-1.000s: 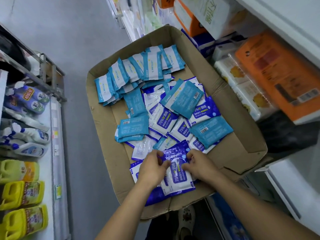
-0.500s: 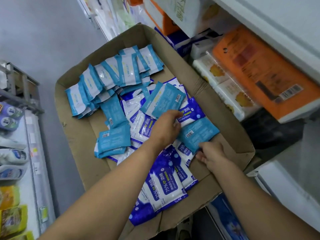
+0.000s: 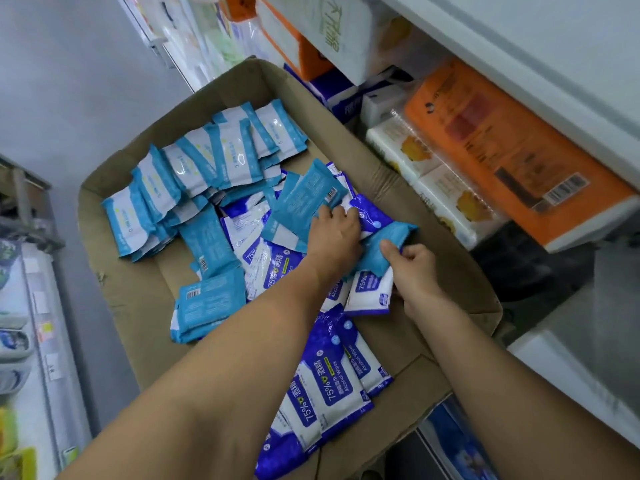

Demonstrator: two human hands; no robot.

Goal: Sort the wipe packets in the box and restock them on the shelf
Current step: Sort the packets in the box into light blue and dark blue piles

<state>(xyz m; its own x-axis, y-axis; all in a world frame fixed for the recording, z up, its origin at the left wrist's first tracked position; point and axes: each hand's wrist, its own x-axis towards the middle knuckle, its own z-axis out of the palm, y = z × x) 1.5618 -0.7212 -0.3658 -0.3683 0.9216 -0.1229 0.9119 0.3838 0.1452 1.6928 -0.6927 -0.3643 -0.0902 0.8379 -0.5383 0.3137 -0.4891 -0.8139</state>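
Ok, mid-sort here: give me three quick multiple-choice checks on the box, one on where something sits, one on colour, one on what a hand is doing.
1. Where does the neat row of light-blue-and-white wipe packets lie in the cardboard box?
A. far-left part
B. near-right corner
C. outside it

2. What colour are the packets printed "75%"?
A. orange
B. dark blue and white
C. green

3. What is the right hand doing?
A. hanging idle
B. resting on the shelf
C. pinching a teal packet

Answers: 1 A, the row fans along the far-left side. 2 B, dark blue panels on white. 3 C, thumb and fingers close on the packet's edge.
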